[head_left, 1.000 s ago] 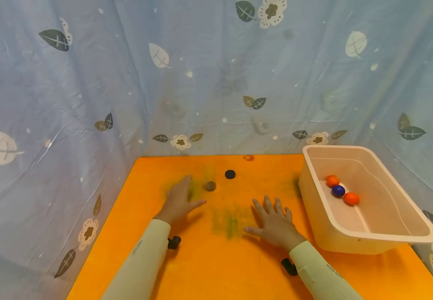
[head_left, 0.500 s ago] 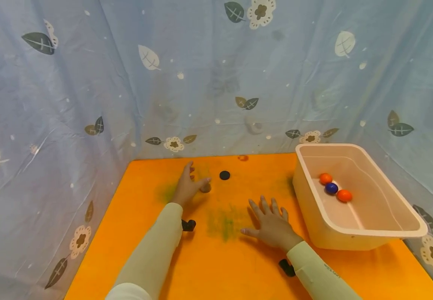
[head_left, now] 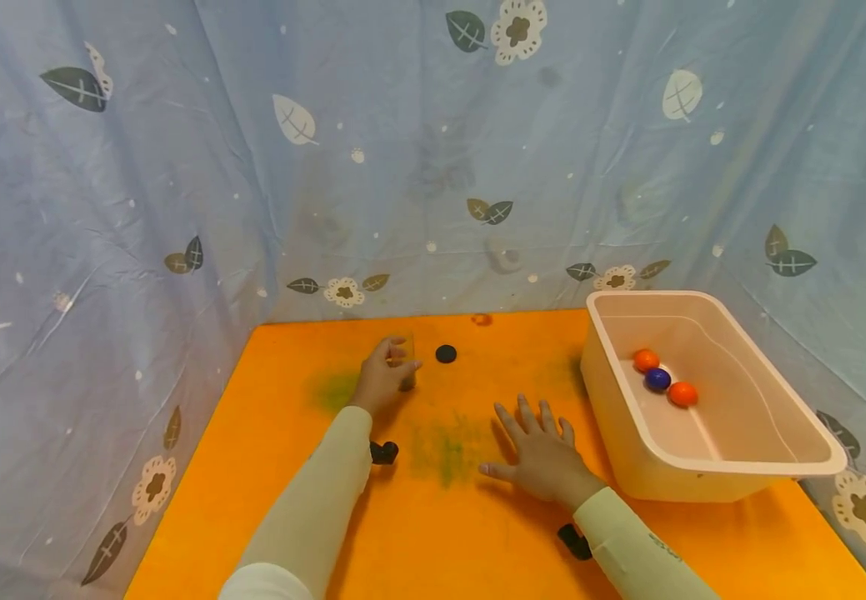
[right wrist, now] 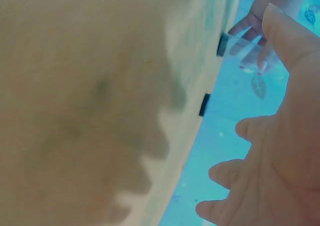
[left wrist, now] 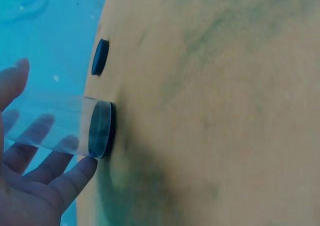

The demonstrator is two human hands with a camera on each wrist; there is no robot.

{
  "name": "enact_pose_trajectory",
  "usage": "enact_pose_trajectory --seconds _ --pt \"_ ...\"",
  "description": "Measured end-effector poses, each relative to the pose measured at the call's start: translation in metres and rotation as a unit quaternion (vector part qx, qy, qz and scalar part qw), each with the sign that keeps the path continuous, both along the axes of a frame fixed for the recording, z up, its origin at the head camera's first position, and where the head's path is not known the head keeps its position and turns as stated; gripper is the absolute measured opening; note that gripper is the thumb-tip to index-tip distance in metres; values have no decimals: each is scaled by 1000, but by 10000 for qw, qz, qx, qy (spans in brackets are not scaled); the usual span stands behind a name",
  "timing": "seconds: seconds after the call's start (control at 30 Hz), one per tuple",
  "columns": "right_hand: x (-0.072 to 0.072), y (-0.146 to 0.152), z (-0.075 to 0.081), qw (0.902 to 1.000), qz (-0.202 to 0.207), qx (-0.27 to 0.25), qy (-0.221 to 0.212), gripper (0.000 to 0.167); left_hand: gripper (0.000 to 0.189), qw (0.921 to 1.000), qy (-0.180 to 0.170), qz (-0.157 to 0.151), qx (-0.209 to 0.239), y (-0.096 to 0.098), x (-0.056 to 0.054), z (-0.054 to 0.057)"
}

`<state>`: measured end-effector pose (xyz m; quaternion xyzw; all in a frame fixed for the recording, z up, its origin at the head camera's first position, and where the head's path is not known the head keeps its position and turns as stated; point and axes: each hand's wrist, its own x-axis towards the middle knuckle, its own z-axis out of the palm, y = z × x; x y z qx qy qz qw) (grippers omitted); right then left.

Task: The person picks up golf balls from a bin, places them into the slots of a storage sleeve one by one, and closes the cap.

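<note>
A clear cylindrical container with a dark bottom stands upright on the orange tabletop. Around its side curl the fingers of my left hand, with the thumb across from them; some fingers show through the clear wall in the left wrist view. A small black disc lies just to the right of the container. My right hand hovers low over the table with fingers spread, holding nothing. In the right wrist view its fingers are apart from both the disc and the container.
A pale pink plastic tub stands on the right, with two orange balls and a blue ball inside. A blue patterned curtain hangs behind and beside the table. Green smudges mark the tabletop.
My left hand has moved forward and right to the clear container, and its fingers have closed in around it. The right hand has stayed nearly still. The head view has shifted slightly.
</note>
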<state>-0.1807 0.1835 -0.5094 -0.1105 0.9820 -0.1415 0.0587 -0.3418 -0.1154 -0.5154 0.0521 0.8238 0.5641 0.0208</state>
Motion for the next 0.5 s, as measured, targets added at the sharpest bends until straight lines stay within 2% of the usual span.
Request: enact_pose_trajectory --seconds 0.17,0.33,0.43,0.5 --pt "0 -6 10 9993 262 -39 279 106 59 9998 135 6 -161 -9 5 7" --pt "1 -14 27 9969 411 72 668 105 59 9982 313 -203 -463 -15 16 16" --pt "2 -16 50 9923 485 113 1130 101 57 9965 389 -407 -615 -17 26 21" --pt "3 -14 73 9876 534 73 1472 95 57 9951 460 -542 -688 -18 33 24"
